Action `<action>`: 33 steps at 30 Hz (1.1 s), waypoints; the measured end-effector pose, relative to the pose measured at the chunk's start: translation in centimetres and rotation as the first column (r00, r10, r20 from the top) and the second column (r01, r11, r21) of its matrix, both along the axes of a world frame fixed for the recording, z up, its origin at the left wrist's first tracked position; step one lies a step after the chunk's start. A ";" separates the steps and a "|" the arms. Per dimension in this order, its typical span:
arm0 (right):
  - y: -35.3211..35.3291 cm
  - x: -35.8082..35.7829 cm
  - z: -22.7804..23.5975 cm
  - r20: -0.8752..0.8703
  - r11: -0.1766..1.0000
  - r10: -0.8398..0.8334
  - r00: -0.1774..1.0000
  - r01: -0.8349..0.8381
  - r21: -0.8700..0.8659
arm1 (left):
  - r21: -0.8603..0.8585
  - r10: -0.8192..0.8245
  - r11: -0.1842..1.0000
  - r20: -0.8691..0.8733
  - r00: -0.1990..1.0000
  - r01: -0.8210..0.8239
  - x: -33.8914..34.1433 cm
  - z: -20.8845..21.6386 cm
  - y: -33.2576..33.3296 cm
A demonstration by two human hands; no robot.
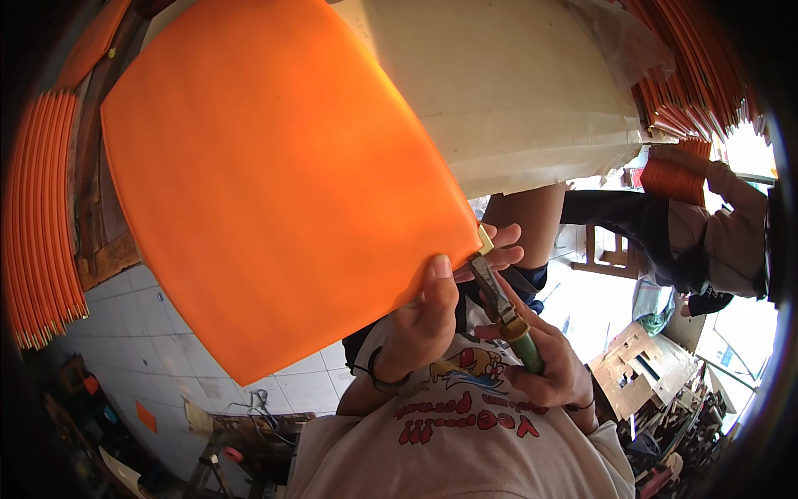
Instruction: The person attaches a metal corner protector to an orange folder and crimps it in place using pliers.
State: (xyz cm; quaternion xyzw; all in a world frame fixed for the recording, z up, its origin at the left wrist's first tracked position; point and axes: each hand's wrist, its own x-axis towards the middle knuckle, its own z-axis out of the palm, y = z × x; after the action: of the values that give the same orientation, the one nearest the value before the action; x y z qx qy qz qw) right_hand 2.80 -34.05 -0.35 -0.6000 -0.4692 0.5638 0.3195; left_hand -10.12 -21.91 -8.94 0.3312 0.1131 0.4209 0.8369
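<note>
The left hand [422, 326] is raised in front of the chest, its thumb [440, 279] pointing up and pressed in a pinch, the wrist [389, 368] bent inward. The right hand [555, 363] sits lower, its fingers curled in a grip, the forearm [585, 418] short in view. Where the fingertips of both hands crowd together, their ownership is hard to tell.
</note>
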 end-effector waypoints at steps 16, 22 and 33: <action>0.1 -2.0 -0.5 0.448 0.977 -0.214 0.868 0.187 0.106 | 0.023 0.015 1.000 -0.079 0.997 -0.014 0.0 1.3 0.4; -0.5 -2.0 -0.7 0.407 0.979 -0.187 0.894 0.203 0.004 | 0.043 0.007 0.999 -0.023 1.000 -0.006 0.2 1.0 0.4; -1.2 -1.4 -1.5 0.032 0.948 -0.296 0.955 0.289 0.136 | -0.040 -0.086 0.996 -0.233 0.969 0.079 -0.5 2.7 0.6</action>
State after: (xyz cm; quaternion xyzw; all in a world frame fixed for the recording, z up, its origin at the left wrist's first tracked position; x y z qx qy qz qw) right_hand 1.38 -35.29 -1.80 -0.6552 -0.4189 0.4628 0.4255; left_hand -10.66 -21.28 -6.24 0.3701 0.2039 0.3419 0.8394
